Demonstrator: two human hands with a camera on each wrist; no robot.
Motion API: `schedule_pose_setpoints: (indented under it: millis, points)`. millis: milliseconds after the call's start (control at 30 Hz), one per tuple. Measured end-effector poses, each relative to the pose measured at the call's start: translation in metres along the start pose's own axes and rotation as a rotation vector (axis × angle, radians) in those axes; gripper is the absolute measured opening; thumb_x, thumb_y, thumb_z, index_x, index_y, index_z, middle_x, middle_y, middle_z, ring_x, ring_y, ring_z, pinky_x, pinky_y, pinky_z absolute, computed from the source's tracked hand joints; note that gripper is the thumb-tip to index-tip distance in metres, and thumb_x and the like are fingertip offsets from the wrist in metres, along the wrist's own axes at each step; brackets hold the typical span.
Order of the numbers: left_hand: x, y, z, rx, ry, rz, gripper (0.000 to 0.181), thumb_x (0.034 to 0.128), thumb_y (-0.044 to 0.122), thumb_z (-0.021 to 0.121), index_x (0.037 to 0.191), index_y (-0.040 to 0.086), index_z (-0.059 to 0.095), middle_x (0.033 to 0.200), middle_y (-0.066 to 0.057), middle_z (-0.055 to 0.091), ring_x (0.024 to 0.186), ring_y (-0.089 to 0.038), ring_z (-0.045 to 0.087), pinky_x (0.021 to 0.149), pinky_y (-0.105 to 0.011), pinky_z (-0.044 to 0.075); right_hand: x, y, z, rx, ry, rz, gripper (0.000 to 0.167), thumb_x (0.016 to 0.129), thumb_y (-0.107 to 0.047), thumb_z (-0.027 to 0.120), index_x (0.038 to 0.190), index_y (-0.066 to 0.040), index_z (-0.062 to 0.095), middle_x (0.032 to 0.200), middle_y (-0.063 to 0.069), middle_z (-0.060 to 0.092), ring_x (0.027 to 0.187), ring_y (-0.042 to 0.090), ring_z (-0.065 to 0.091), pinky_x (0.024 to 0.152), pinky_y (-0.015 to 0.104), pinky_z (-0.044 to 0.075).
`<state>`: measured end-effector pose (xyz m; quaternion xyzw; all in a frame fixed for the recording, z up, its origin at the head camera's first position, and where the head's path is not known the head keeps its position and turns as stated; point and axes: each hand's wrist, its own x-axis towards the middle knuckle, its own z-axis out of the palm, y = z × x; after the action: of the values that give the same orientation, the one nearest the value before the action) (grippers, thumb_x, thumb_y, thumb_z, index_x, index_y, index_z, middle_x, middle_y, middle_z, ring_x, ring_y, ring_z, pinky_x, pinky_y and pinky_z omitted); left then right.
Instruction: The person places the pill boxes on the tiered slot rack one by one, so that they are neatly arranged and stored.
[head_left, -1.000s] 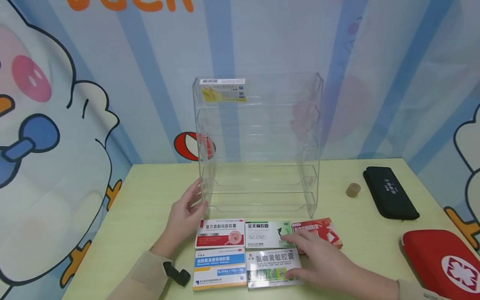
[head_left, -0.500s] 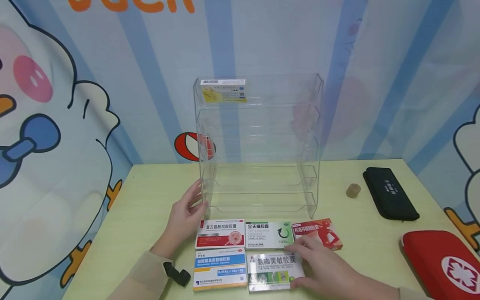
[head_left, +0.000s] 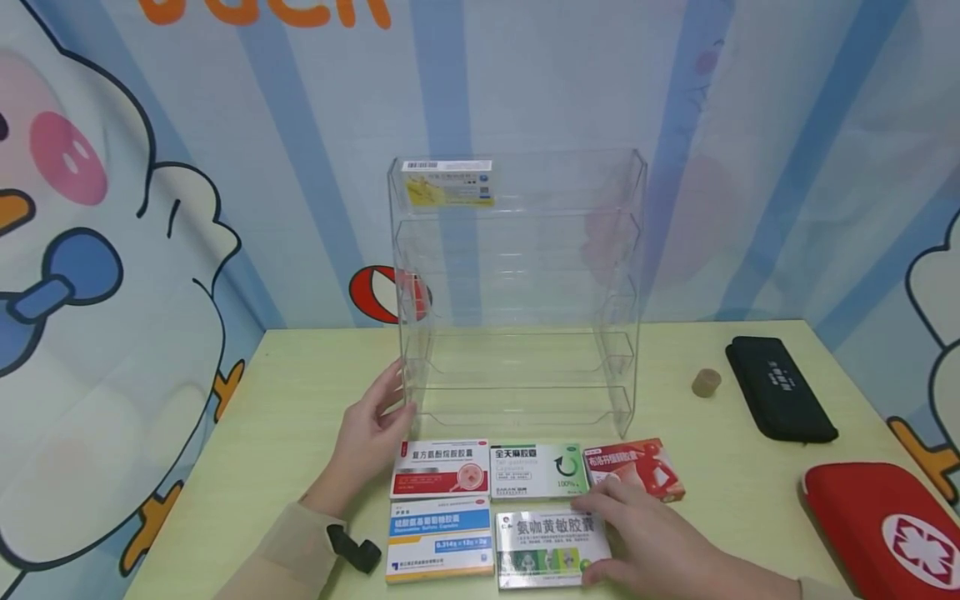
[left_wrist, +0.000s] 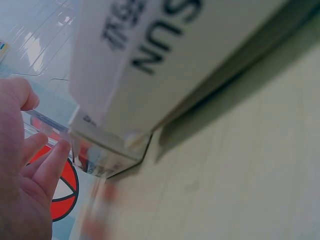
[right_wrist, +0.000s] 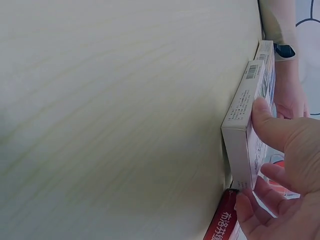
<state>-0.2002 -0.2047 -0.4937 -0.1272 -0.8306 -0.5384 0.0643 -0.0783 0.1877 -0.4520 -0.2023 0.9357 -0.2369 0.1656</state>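
My left hand (head_left: 366, 437) grips the lower left side of a clear acrylic display rack (head_left: 517, 387), thumb in front. In the left wrist view the fingers (left_wrist: 50, 167) lie along the rack's transparent edge. My right hand (head_left: 652, 533) holds a silver-white medicine box (head_left: 547, 554) at its right end, thumb on the near edge and fingertips at the far one. That box lies on the table beside a blue-and-white box (head_left: 440, 537). Behind them sit a red-and-white box (head_left: 440, 468), a green-and-white box (head_left: 536, 471) and a tilted red box (head_left: 648, 467).
A yellow-and-white box (head_left: 450, 185) stands in the rack's top tier at left. To the right are a cork-like cylinder (head_left: 706, 383), a black pouch (head_left: 782, 390) and a red first-aid case (head_left: 862, 517). A printed backdrop (head_left: 525, 75) rises behind the table.
My right hand has come down onto the silver-white box and drawn it slightly nearer and to the right, widening the gap to the green-and-white box. My left hand stays on the rack.
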Motion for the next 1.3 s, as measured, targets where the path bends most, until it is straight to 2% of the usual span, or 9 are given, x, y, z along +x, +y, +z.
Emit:
schedule_pose_setpoints:
  millis: [200,300,400,533,700,833,1000,1133,1300]
  points:
    - [0.0,0.0,0.0,-0.002,-0.001,0.002,0.073,0.1087,0.018,0.069,0.17,0.043,0.038,0.169,-0.008,0.055,0.149,-0.035,0.062,0.112,-0.044,0.06,-0.003,-0.004,-0.002,0.008,0.013,0.011,0.083,0.073,-0.063,0.095,0.145,-0.031,0.071,0.124,-0.016,0.058,0.113,0.01,0.052,0.093,0.021,0.063]
    - [0.0,0.0,0.0,0.002,0.001,-0.003,0.073,0.1086,0.018,0.069,0.17,0.044,0.037,0.169,-0.008,0.055,0.149,-0.034,0.062,0.112,-0.044,0.06,-0.003,-0.005,-0.003,0.041,0.011,0.012,0.079,0.072,-0.06,0.096,0.142,-0.031,0.072,0.125,-0.014,0.057,0.114,0.013,0.054,0.091,0.022,0.065]
    - [0.0,0.0,0.0,0.009,0.006,-0.006,0.074,0.1082,0.017,0.069,0.17,0.043,0.037,0.169,-0.008,0.055,0.149,-0.035,0.062,0.112,-0.043,0.06,-0.003,-0.007,-0.005,0.065,0.006,0.036,0.074,0.072,-0.057,0.098,0.137,-0.033,0.072,0.129,-0.011,0.06,0.115,0.016,0.056,0.095,0.032,0.069]
    - [0.0,0.0,0.0,0.018,0.005,-0.01,0.075,0.108,0.017,0.069,0.171,0.042,0.037,0.169,-0.008,0.055,0.149,-0.035,0.062,0.112,-0.043,0.06,-0.003,-0.008,-0.009,0.11,-0.008,0.089,0.058,0.078,-0.052,0.096,0.129,-0.038,0.073,0.129,-0.011,0.065,0.11,0.016,0.06,0.097,0.042,0.07]
    - [0.0,0.0,0.0,0.007,-0.001,-0.007,0.074,0.1084,0.017,0.069,0.171,0.043,0.037,0.17,-0.008,0.054,0.15,-0.035,0.062,0.112,-0.043,0.06,-0.002,-0.01,-0.022,0.117,0.02,0.039,0.035,0.087,-0.044,0.091,0.118,-0.038,0.077,0.117,-0.015,0.07,0.1,0.009,0.061,0.091,0.029,0.069]
    - [0.0,0.0,0.0,-0.003,-0.001,-0.007,0.074,0.1083,0.017,0.069,0.17,0.044,0.037,0.169,-0.008,0.055,0.15,-0.034,0.062,0.113,-0.044,0.06,0.001,-0.01,-0.038,0.043,0.12,-0.145,0.027,0.091,-0.034,0.09,0.115,-0.032,0.078,0.112,-0.015,0.073,0.091,-0.001,0.06,0.078,0.017,0.061]
    - [-0.001,0.002,0.0,-0.003,-0.001,-0.019,0.074,0.1086,0.017,0.069,0.169,0.045,0.038,0.169,-0.007,0.055,0.15,-0.034,0.062,0.113,-0.045,0.06,0.011,-0.011,-0.068,-0.021,0.312,-0.349,0.024,0.093,-0.017,0.089,0.114,-0.023,0.078,0.113,-0.007,0.076,0.089,-0.004,0.066,0.07,0.017,0.063]
    - [-0.001,0.003,0.001,0.0,-0.005,-0.028,0.074,0.1088,0.018,0.068,0.17,0.045,0.037,0.17,-0.007,0.054,0.15,-0.034,0.062,0.113,-0.045,0.06,0.023,-0.014,-0.101,-0.094,0.427,-0.354,0.026,0.092,-0.013,0.089,0.114,-0.02,0.079,0.11,-0.005,0.076,0.089,0.003,0.071,0.07,0.018,0.065]
    - [-0.001,0.003,0.0,-0.002,-0.002,-0.021,0.073,0.1086,0.016,0.068,0.172,0.036,0.038,0.169,-0.008,0.055,0.149,-0.035,0.062,0.113,-0.046,0.06,0.039,-0.018,-0.147,-0.198,0.554,-0.333,0.026,0.094,-0.011,0.087,0.119,-0.016,0.08,0.115,0.001,0.077,0.095,0.016,0.078,0.073,0.031,0.069]
